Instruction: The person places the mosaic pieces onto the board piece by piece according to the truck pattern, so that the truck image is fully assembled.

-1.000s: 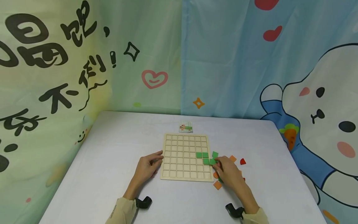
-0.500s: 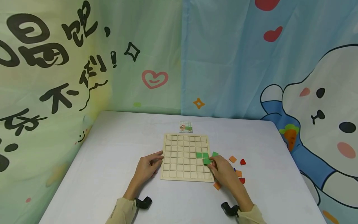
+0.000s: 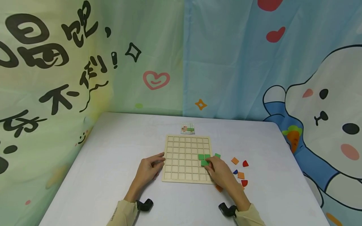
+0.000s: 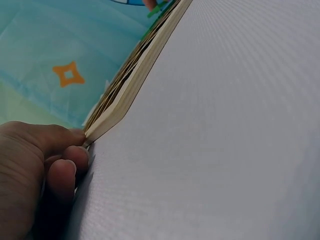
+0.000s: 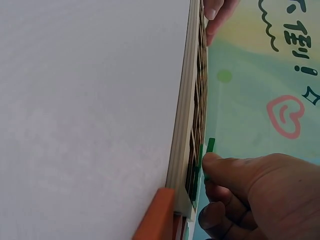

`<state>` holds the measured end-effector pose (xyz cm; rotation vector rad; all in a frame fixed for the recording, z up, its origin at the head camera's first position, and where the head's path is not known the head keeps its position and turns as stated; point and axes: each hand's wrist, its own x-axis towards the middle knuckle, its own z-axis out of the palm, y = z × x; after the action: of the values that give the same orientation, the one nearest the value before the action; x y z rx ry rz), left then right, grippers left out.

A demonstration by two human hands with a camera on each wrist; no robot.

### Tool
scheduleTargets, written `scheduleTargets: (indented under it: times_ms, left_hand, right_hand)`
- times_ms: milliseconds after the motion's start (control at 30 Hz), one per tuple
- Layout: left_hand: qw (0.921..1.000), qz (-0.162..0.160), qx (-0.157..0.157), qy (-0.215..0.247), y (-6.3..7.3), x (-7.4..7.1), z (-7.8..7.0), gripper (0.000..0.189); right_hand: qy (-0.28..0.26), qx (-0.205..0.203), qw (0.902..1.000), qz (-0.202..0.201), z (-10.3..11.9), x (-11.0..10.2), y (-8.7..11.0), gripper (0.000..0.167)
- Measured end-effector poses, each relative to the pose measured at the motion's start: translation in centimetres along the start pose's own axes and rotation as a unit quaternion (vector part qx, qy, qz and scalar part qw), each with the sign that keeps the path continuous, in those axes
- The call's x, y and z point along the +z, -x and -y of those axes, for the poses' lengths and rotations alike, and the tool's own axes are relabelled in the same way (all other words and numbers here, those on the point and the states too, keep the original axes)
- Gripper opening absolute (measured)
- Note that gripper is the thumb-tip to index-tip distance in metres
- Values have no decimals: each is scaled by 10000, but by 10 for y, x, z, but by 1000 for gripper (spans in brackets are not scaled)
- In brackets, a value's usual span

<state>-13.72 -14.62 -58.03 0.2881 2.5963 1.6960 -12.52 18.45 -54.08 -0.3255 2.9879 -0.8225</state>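
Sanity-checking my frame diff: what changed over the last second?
Right hand moved left, carrying the pinched green tile from the right edge of the board further in over it. The blue piece to the hand's right came into view. No new grip or release seen. Unchanged: left hand at the board's left edge, board, card, two green tiles in the row beyond.

The pale wooden board (image 3: pixel 183 163), with its square grid of shallow cells, lies flat, and the fingertips of the left hand (image 3: pixel 150 167) touch its left edge. The right hand (image 3: pixel 222 172) pinches a green square tile (image 3: pixel 204 163) over the board's right side, near two green tiles (image 3: pixel 201 156) that sit side by side, while a loose green tile (image 3: pixel 217 155) lies just beside the right edge
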Motion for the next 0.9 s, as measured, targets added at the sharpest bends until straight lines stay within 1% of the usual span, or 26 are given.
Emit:
scheduleTargets:
  times_ms: [133,467,733,900]
  left_hand:
    - [10000,33,-12,14,0,0,0,22]
    - [10000,58,-9,37,-1,1,3,22]
    - [10000,7,3,-34,-2,0,4,21]
    - [10000,24,-16,-28,-2,0,4,22]
  right_hand:
    - [28,-86,10000,-8,1,0,-1,31]
    - [21,33,9999,130,4,3,-4,34]
    - [-36,101,9999,116,5,5,-4,34]
    - [-27,57,9999,126,6,6,-6,33]
